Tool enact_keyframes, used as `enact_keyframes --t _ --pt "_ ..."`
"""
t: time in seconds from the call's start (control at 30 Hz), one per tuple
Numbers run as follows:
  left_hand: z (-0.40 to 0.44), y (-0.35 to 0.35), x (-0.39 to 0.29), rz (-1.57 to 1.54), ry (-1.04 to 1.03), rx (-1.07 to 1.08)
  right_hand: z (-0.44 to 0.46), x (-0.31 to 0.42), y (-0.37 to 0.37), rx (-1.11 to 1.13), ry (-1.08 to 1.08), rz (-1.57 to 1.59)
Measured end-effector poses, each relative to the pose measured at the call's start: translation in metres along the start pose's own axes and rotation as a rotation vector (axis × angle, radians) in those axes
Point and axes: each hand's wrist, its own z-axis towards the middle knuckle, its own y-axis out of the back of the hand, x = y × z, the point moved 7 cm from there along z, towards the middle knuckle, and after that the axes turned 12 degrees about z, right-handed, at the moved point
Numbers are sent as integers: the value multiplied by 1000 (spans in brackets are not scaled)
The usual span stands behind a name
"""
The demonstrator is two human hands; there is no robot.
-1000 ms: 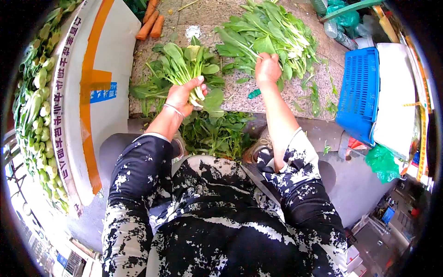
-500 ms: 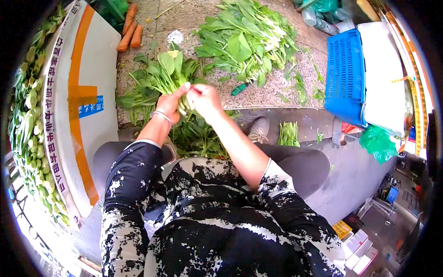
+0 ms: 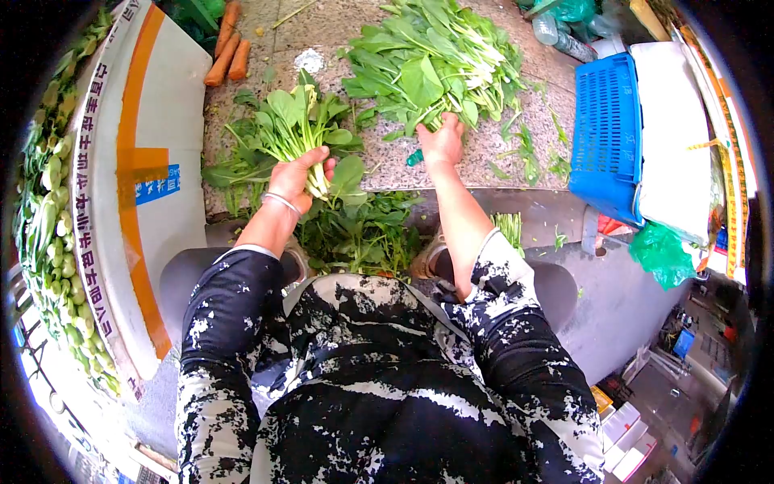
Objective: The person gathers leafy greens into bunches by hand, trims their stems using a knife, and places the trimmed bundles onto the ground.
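L hand (image 3: 294, 182) pinches greens bunch (image 3: 292, 127) by lower stems, over slab (image 3: 330, 32) nr edge. R hand (image 3: 442, 143) at leafy pile (image 3: 435, 68); pinch: can't tell. Best: light hold, stem ends lvl, lvs uncrushed.

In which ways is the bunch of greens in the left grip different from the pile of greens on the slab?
The bunch of greens is small; the pile of greens is much larger. The bunch is held in the left grip, while the pile lies on the slab. Both show green leaves and pale stems.
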Motion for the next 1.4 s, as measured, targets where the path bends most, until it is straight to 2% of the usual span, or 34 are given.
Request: enact_keyframes --t 0.1,0.17,0.23,0.27,0.3,0.37,0.43,0.5,0.57,0.6,0.67,0.7,0.77,0.83,0.93,0.97,1.03,1.13,1.23,1.3,1.37,1.4 --pt "0 1 1 -17 -15 8 12 -10 -14 77 -34 -21" --pt "1 1 0 -9 -15 4 11 -12 -13 52 -10 42" --pt "0 -1 -2 -2 -16 2 10 -30 -36 230 -51 469" --pt "-1 -1 -2 6 -16 2 4 -40 -56 322 -166 829" --pt "-2 -2 -2 15 -16 1 -4 -33 -50 322 -166 828" --pt "1 0 1 15 -9 3 -53 -22 -53 570 -713 1220" --pt "3 1 2 17 -8 -2 -88 -10 -64 705 -944 1402" --pt "3 2 4 8 -6 -23 -109 -3 -67 689 -975 1427" --pt "3 4 3 35 -22 -48 -125 6 -71 705 -1025 1580" --pt "3 3 3 49 -32 -53 -131 10 -70 711 -1026 1581" --pt "2 3 3 62 -43 -55 -132 17 -62 699 -859 1525" --pt "2 1 3 106 -54 -45 -134 22 -60 701 -855 1525" --pt "3 0 5 150 -62 -37 -129 32 -48 653 -553 1295" --pt "3 -1 6 148 -47 -48 -132 42 -40 602 -484 1191" --pt "1 -6 4 122 -77 -17 -135 69 -34 582 -73 1094" --pt "0 -10 2 90 -115 24 -141 70 -32 554 -4 964" --pt "-1 -11 4 101 -107 34 -143 88 -20 507 340 558" --pt "7 6 11 189 26 -68 -147 91 -15 552 286 693" --pt "11 12 10 174 22 -59 -145 74 -25 599 212 804" --pt "11 14 6 190 13 -55 -136 49 -23 491 143 744" --pt "11 15 5 74 -3 -33 -122 14 -30 397 -10 854" --pt "10 14 5 68 -23 1 -116 -8 -39 367 -158 991"
